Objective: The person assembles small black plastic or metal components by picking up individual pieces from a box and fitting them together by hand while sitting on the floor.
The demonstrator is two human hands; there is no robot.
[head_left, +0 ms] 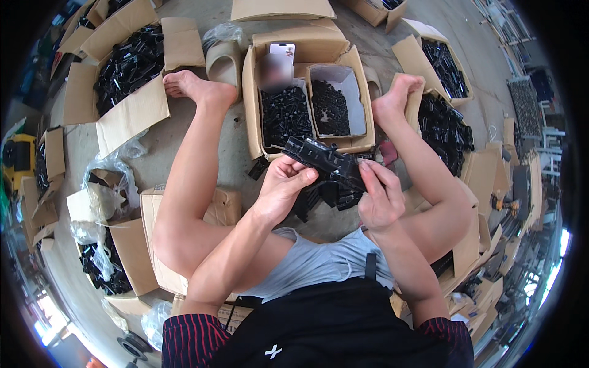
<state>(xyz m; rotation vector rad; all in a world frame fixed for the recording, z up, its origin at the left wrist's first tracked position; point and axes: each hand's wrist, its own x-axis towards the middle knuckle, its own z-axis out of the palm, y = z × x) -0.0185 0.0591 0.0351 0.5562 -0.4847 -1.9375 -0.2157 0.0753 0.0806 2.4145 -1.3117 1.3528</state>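
A long black moulded plastic part (325,161) is held up in front of me, tilted down to the right. My left hand (285,187) grips its left half, thumb on the near side and fingers beneath. At its right end, the fingertips of my right hand (381,195) are pinched together against it; what they hold between them is too small to make out. More black plastic parts (334,195) lie below my hands, between my legs. Just beyond stands an open cardboard box (362,73) with two inner trays of small black pieces (285,116).
A phone (282,52) leans in the box's far side, beside a blurred patch. Open cartons of black parts (130,64) stand left and right, with more black parts (443,132) past my right foot. A sandal (223,67) and plastic bags (107,196) lie on the left.
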